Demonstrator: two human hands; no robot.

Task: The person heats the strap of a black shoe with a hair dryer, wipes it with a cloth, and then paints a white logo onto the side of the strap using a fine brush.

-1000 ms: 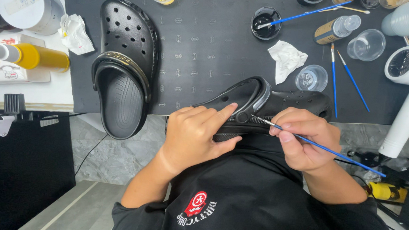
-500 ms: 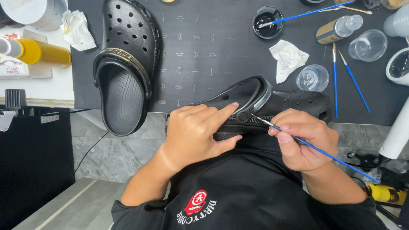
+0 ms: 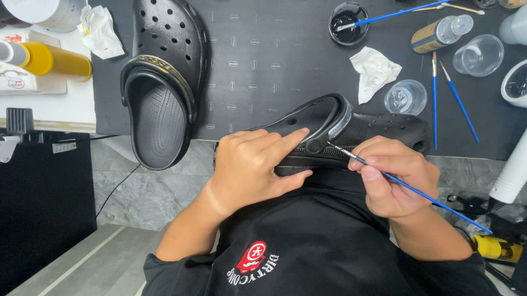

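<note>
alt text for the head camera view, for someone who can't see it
A left hand steadies a black clog on its side while the right hand touches a thin blue brush to its strap rivet. A second clog lies on the dark mat.

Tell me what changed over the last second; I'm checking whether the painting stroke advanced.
Nothing visibly changed: the left hand still steadies the black clog on its side, and the right hand still holds the fine blue paintbrush with its tip at the strap rivet.
</note>
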